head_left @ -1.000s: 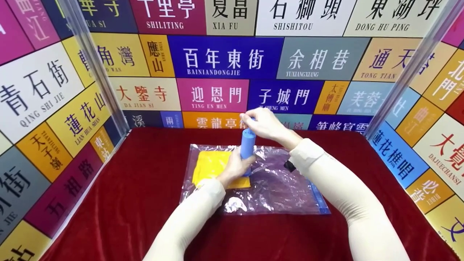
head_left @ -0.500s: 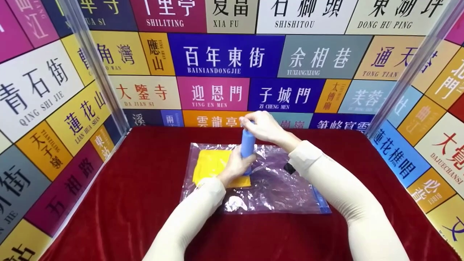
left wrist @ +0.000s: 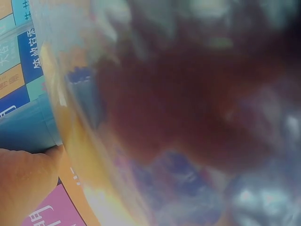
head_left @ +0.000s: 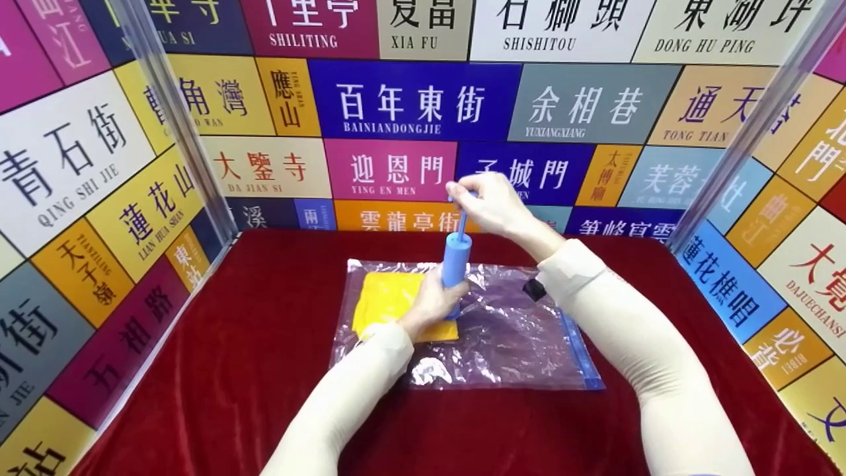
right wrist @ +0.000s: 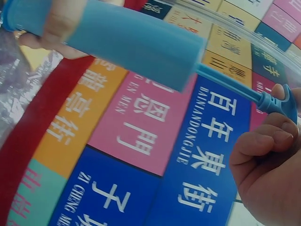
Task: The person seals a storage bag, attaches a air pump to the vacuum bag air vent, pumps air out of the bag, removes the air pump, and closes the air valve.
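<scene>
- The left hand (head_left: 433, 302) has its grip curled round the lower barrel of the blue pump (head_left: 456, 261).
- I see the right hand (head_left: 492, 201) above the pump's barrel, its grip curled round the handle (right wrist: 285, 104), the thin rod (head_left: 462, 225) bare below.
- The pump stands nearly upright over the clear bag (head_left: 509, 350).
- Left of the pump lies yellow material (head_left: 384, 301); right of it, the bag's blue edge (head_left: 592, 375).

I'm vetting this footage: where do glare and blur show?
Head: white glare on the clear plastic bag, pump fairly crisp; left wrist: mostly out of focus, darkest mid-frame, wall signs at the left edge clearer; right wrist: left hand looks soft, wall lettering readable.
</scene>
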The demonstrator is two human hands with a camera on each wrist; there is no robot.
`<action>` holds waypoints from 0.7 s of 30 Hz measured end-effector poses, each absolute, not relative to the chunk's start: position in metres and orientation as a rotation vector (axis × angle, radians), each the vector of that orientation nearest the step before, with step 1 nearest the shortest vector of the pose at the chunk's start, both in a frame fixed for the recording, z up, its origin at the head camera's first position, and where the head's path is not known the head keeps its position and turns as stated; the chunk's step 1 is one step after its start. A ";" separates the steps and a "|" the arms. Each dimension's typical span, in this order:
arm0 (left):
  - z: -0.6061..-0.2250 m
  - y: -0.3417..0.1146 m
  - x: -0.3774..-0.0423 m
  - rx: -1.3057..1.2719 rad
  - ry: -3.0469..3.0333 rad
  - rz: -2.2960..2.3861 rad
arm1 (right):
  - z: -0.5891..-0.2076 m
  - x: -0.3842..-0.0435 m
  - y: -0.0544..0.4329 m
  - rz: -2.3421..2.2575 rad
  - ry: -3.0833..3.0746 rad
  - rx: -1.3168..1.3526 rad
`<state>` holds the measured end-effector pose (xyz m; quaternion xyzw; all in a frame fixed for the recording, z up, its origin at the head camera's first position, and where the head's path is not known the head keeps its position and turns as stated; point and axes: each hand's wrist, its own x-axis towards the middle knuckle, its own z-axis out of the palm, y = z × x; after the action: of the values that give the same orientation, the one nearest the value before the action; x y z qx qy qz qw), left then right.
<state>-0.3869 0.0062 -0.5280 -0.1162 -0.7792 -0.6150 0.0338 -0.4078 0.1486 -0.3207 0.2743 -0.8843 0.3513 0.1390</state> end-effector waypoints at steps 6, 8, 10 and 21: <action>-0.528 0.008 -0.383 -0.334 -2.403 -1.901 | -0.294 -0.404 0.152 1.012 -2.518 0.772; -0.528 0.008 -0.383 -0.332 -2.405 -1.906 | -0.282 -0.402 0.154 1.028 -2.505 0.751; -0.528 0.008 -0.384 -0.353 -2.404 -1.880 | -0.270 -0.401 0.156 1.047 -2.481 0.736; -0.529 0.006 -0.390 -0.384 -2.407 -1.824 | -0.239 -0.401 0.161 1.126 -2.305 0.697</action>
<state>-0.3901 0.0061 -0.5294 -0.1260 -0.7898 -0.5983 0.0486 -0.4012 0.1607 -0.2386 0.2546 -0.8420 0.4111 0.2392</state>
